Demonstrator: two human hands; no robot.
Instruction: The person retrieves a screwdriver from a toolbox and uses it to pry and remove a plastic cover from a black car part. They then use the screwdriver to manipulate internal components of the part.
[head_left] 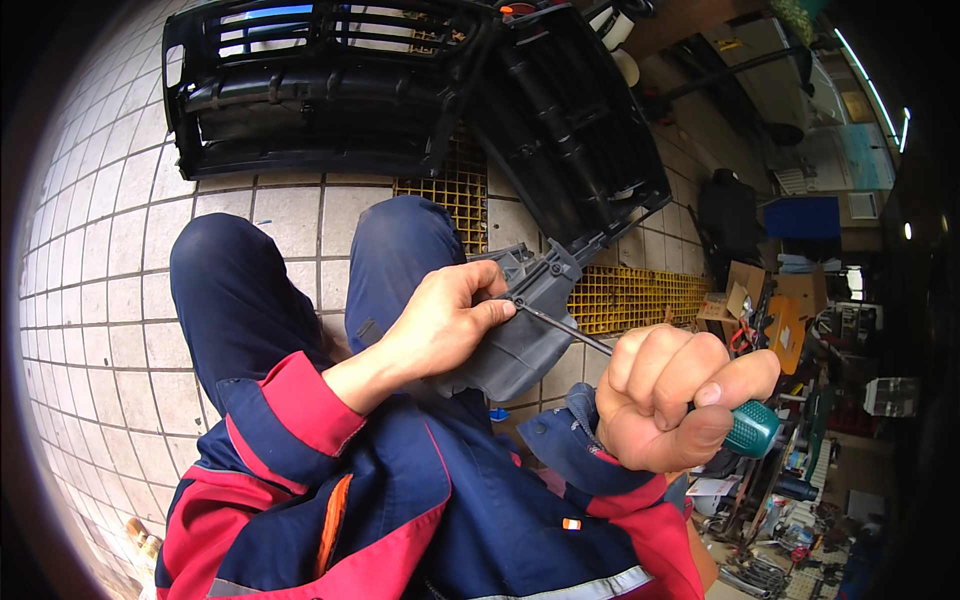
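A dark grey moulded plastic part (515, 355) rests by my right thigh, tilted, with a ridged bracket along its upper edge. My left hand (445, 320) pinches that edge, thumb and forefinger close to a small round fastener. My right hand (675, 395) is wrapped round a screwdriver (752, 430) with a green handle. Its thin metal shaft runs left from the fist, and the tip meets the part right beside my left thumb. The fingers of my left hand beneath the part are hidden.
Ahead on the tiled floor (125, 320) stand a black slatted car grille panel (335, 90) and a second black plastic panel (570, 110). Yellow floor grating (635, 300) passes behind the part. Cardboard boxes (745, 285) and piled tools crowd the right side.
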